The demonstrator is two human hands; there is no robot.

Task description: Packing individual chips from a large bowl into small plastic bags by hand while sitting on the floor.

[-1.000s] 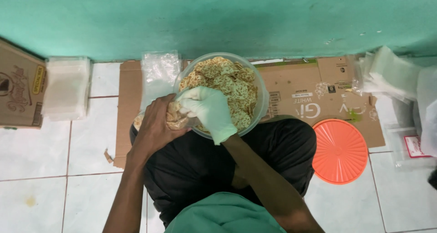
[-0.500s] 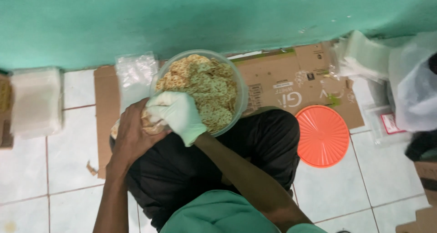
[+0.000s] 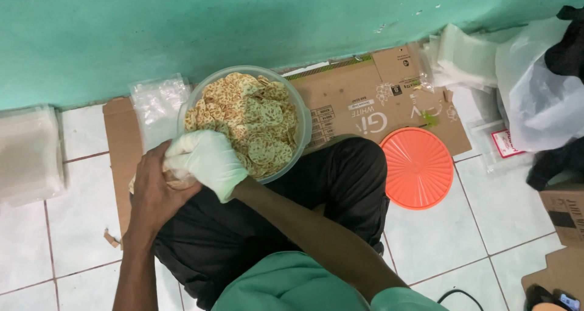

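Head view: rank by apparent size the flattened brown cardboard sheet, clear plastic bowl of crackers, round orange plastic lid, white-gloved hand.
1. Flattened brown cardboard sheet, largest, though partly hidden.
2. Clear plastic bowl of crackers.
3. Round orange plastic lid, somewhat smaller than the bowl; the bowl may sit nearer the camera, so this is unsure.
4. White-gloved right hand, smallest.

I see a clear, glossy plastic bowl (image 3: pixel 302 113) holding dry, speckled crackers (image 3: pixel 255 113) with a rough matt face. My right hand (image 3: pixel 204 161) wears a thin, smooth, pale green rubbery glove; my left hand (image 3: pixel 155 189) is bare. The cardboard (image 3: pixel 359 101) is matt brown, the lid (image 3: pixel 418 166) ridged orange plastic, the tiles (image 3: pixel 79 226) glazed, the bags (image 3: pixel 159 101) filmy.
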